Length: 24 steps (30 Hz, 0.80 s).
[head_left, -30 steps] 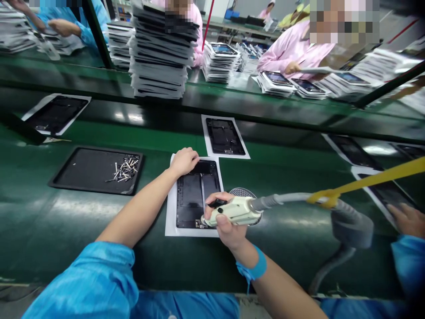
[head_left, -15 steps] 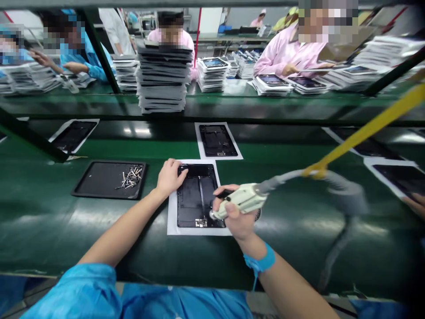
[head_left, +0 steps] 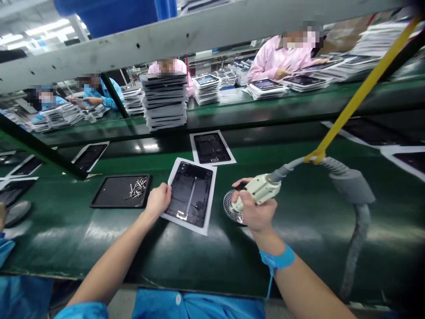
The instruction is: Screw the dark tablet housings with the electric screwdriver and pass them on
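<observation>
Pinches with the fingers of the left hand (head_left: 159, 199) the white sheet (head_left: 175, 172) under the tablet back shell (head_left: 191, 193), now askew beside the black tray (head_left: 113, 190), and grips in the right hand (head_left: 260, 212) the cream hand tool (head_left: 264, 188), shifted over the perforated dish (head_left: 229, 207), leaving the shell clear.

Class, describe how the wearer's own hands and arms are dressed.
The left hand and right hand are ungloved. A blue sleeve shows low on the left arm. A blue band with a thin hanging tail circles the right wrist.
</observation>
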{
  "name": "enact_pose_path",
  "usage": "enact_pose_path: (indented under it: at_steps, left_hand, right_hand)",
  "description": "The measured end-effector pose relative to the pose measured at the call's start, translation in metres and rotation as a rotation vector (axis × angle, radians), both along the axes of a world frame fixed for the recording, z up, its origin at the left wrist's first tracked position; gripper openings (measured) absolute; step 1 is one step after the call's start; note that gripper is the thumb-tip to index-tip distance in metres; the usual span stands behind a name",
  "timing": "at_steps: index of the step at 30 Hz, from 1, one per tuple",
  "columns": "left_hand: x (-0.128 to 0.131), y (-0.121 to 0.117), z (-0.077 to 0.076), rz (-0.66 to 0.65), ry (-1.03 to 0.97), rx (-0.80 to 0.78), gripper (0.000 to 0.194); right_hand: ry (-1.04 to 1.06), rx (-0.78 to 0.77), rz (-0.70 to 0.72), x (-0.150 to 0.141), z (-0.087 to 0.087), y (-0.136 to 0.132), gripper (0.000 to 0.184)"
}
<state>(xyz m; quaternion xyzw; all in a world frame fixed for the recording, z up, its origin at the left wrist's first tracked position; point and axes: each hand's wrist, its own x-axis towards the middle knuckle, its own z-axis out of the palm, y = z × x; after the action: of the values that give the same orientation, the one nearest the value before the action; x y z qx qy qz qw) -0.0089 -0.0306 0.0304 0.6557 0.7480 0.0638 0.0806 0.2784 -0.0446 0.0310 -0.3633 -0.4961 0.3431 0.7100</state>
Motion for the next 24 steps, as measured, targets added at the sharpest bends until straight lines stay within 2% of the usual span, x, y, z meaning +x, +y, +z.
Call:
enact_pose_path:
  at_steps: [3, 7, 10, 13, 16, 18, 20, 22, 24]
  left_hand:
    - [-0.033, 0.044, 0.010, 0.023, -0.178, 0.176, 0.026]
    - [-0.071, 0.110, 0.019, 0.257, -0.260, 0.331, 0.027]
    - [-0.090, 0.151, 0.023, 0.387, -0.243, 0.355, 0.028]
    - [-0.105, 0.176, 0.028, 0.438, -0.211, 0.337, 0.030]
    - [-0.110, 0.187, 0.035, 0.448, -0.163, 0.302, 0.032]
    - [-0.101, 0.191, 0.038, 0.422, -0.116, 0.289, 0.035]
    - [-0.078, 0.191, 0.036, 0.315, -0.075, 0.271, 0.035]
    - [-0.042, 0.190, 0.029, 0.104, -0.063, 0.221, 0.030]
    - [0.001, 0.187, 0.020, -0.180, -0.045, 0.141, 0.024]
  right_hand:
    - [-0.047, 0.028, -0.035, 0.003, 0.001, 0.002, 0.015]
    - [-0.157, 0.034, -0.093, 0.006, -0.001, 0.005, 0.016]
    - [-0.225, 0.032, -0.122, 0.007, -0.003, 0.006, 0.015]
    - [-0.264, 0.034, -0.117, 0.008, -0.001, 0.005, 0.014]
    - [-0.272, 0.029, -0.100, 0.008, 0.001, 0.004, 0.016]
    - [-0.279, 0.029, -0.097, 0.008, 0.002, 0.002, 0.016]
    - [-0.296, 0.045, -0.104, 0.007, 0.003, 0.002, 0.015]
    - [-0.315, 0.068, -0.114, 0.007, 0.003, 0.001, 0.014]
    - [-0.328, 0.078, -0.117, 0.007, 0.003, 0.002, 0.014]
